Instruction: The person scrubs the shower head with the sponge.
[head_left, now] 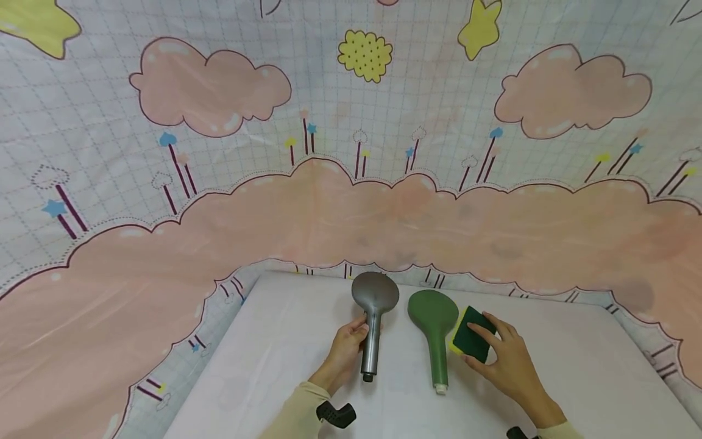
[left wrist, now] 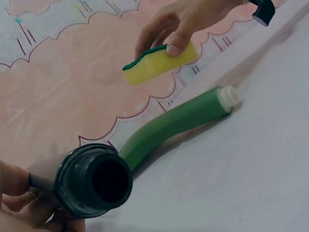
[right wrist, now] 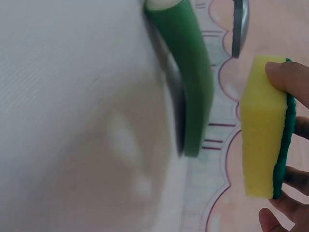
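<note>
My left hand (head_left: 347, 349) grips the handle of a grey metallic shower head (head_left: 373, 317), its round head pointing away from me. In the left wrist view the dark threaded end of this shower head (left wrist: 96, 181) faces the camera. Beside it a green shower head (head_left: 436, 332) lies on the white table, its white threaded end towards me. My right hand (head_left: 507, 360) holds a sponge (head_left: 473, 334) by its edges, just right of the green shower head. The sponge has a dark green scouring side and a yellow foam side (right wrist: 263, 130), and hangs above the table.
A white table surface (head_left: 247, 366) spreads under both hands. Behind it rises a patterned cloth (head_left: 351, 219) with pink clouds and stars. Black straps (head_left: 336, 414) sit at the wrists.
</note>
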Action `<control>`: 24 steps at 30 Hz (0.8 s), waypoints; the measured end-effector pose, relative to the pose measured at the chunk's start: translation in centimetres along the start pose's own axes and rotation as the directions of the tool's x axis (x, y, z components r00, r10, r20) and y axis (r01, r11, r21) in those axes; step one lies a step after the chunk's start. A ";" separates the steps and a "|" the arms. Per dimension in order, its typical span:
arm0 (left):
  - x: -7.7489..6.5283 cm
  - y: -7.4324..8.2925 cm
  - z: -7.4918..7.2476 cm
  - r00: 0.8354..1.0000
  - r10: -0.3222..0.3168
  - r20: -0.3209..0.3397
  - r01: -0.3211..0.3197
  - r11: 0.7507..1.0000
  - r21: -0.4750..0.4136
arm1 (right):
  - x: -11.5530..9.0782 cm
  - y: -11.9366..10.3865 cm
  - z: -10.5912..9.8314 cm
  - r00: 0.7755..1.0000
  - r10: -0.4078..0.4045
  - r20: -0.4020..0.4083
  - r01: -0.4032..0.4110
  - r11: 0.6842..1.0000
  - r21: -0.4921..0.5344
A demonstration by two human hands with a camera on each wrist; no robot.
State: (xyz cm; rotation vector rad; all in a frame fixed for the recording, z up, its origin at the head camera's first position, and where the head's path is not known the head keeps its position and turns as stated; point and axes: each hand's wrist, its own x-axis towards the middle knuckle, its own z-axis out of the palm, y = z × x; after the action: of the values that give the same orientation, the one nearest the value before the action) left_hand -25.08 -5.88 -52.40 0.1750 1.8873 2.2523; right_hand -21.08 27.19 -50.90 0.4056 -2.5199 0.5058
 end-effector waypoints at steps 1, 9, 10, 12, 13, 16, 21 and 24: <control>0.1 -0.2 0.0 1.000 -0.008 -0.003 0.008 1.000 0.006 | -0.2 0.2 0.1 1.000 0.015 0.014 -0.015 1.000 -0.006; 0.7 -1.4 0.1 1.000 -0.023 -0.016 0.023 1.000 0.008 | -1.1 1.9 0.5 0.988 0.092 0.123 -0.088 0.995 -0.040; 0.8 -1.6 0.1 1.000 -0.026 -0.017 0.026 1.000 0.009 | -1.2 2.0 0.5 0.986 0.099 0.136 -0.094 0.995 -0.046; 0.9 -1.7 0.1 0.999 -0.041 -0.021 0.041 0.999 0.009 | -1.4 2.4 0.6 0.981 0.117 0.157 -0.110 0.993 -0.052; 1.0 -1.8 0.1 0.999 -0.049 -0.024 0.049 0.999 0.008 | -1.5 2.5 0.6 0.978 0.125 0.167 -0.117 0.991 -0.058; 1.2 -2.0 0.2 0.998 -0.057 -0.029 0.057 0.998 0.013 | -1.6 2.9 0.8 0.973 0.139 0.185 -0.128 0.989 -0.067; 1.7 -2.5 0.3 0.998 -0.057 -0.037 0.057 0.998 0.006 | -1.7 3.3 1.1 0.971 0.140 0.193 -0.130 0.989 -0.064; 1.9 -2.7 0.4 0.998 -0.055 -0.036 0.055 0.998 -0.015 | -1.7 3.4 1.2 0.970 0.141 0.200 -0.130 0.989 -0.064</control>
State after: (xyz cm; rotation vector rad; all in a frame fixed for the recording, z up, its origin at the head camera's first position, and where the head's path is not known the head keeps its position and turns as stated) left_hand -26.66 -4.65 -55.06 0.0790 1.8704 2.2467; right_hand -21.55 30.01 -53.68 0.2796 -2.7675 0.4712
